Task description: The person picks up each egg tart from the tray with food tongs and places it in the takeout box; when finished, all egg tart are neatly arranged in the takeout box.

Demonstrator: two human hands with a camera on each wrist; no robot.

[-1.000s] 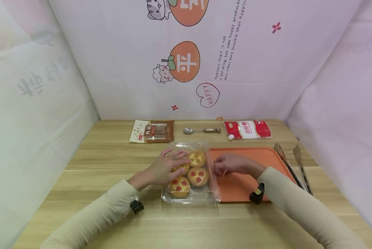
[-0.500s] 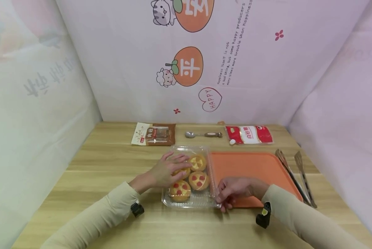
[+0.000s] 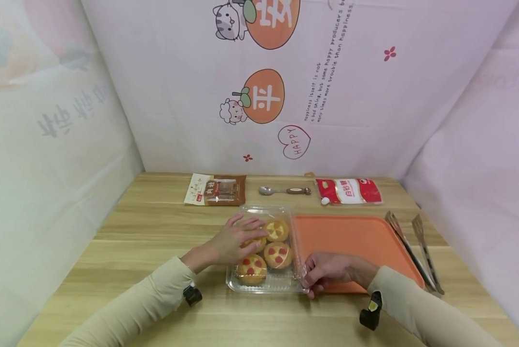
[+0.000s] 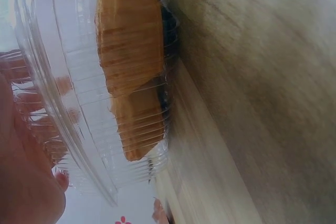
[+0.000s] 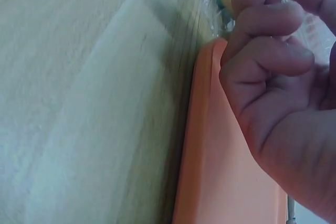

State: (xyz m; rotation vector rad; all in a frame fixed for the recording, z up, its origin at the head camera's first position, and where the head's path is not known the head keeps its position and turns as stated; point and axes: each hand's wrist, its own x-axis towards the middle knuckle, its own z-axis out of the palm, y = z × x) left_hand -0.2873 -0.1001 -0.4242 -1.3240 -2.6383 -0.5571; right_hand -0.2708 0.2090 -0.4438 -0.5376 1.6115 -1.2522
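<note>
A clear plastic clamshell box [image 3: 266, 288] stands on the table, and several small tarts [image 3: 278, 255] with yellow and red tops show through its lid. My left hand [image 3: 238, 241] rests on the lid's left side, fingers spread and fairly straight. At the box's front right corner, my right hand [image 3: 329, 271] pinches the plastic rim between thumb and fingers. In the right wrist view the other fingers [image 5: 268, 56] are curled beside the rim. The left wrist view shows the tarts' brown sides [image 4: 131, 35] through the ribbed wall.
An orange tray [image 3: 342, 236] lies right of the box, partly under my right hand. Tongs [image 3: 409, 248] and a slotted turner [image 3: 428, 253] lie at its right edge. Behind stand a brown cinnamon packet [image 3: 216, 190], a spoon [image 3: 285, 191] and a red-and-white sugar bag [image 3: 348, 191].
My right hand has come from the middle of the box's right side down to its front corner and taken hold of the rim. The left hand stays on the lid.
</note>
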